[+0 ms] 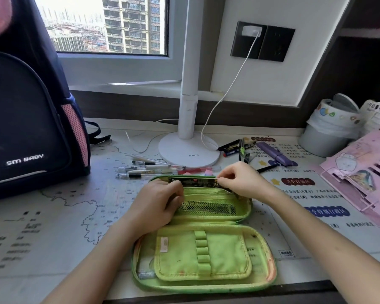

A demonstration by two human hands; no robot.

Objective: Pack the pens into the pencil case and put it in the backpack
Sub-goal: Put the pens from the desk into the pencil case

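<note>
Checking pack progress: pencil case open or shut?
Open. The pencil case lies spread in two halves, mesh pocket and elastic pen loops exposed.

The backpack (24, 119) runs off the left edge; fingers (226, 177) hide both ends of the dark strip (195, 182) (print unreadable).

White letters on the backpack (24, 106) front pocket read "SM BABY". The map mat (75, 216) on the counter carries Chinese headings in a dark red badge (297, 182) and a blue badge (326, 211). Small print on the lamp base (189, 153) is too small to read.
</note>
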